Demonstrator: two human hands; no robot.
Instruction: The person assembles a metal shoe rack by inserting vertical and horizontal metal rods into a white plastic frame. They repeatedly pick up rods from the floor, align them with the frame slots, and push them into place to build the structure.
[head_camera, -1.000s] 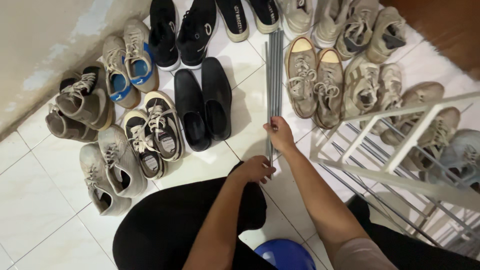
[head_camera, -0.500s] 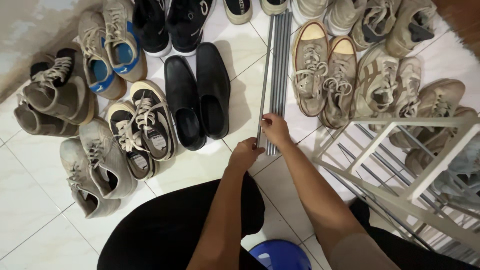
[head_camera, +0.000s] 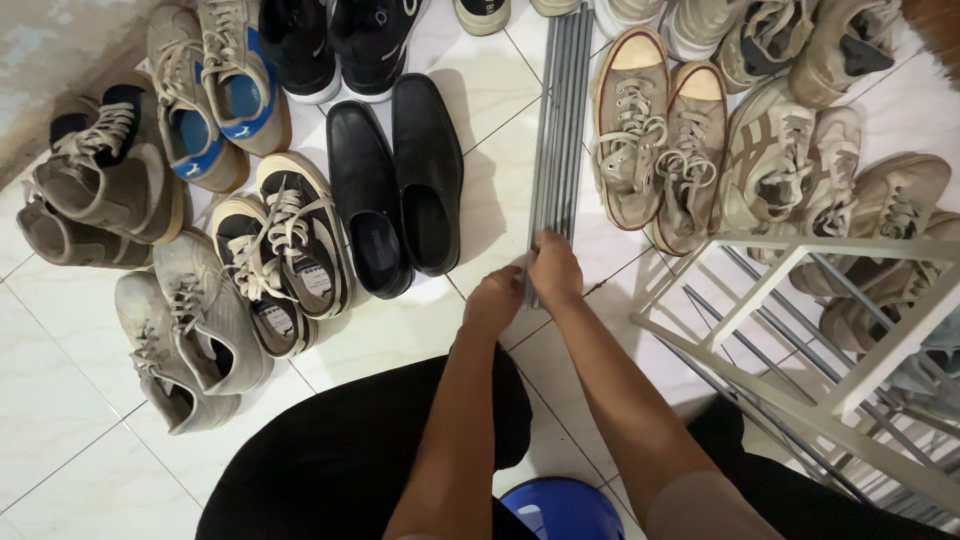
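Change: hands sit closer together at the near end of the rods than half a second ago; the rod that angled off to the left now lies with the bundle.
Left hand (head_camera: 493, 300): fingers curled at the near tips of the grey metal rods (head_camera: 558, 130); what they clasp cannot be told.
Right hand (head_camera: 555, 268): fingers closed over the rods' near end.
Room: bare white tiles (head_camera: 400, 335) left of the rods; white rack (head_camera: 800, 330) close on their right.
Rods: running away between black shoes (head_camera: 400, 185) and tan sneakers (head_camera: 655, 140).
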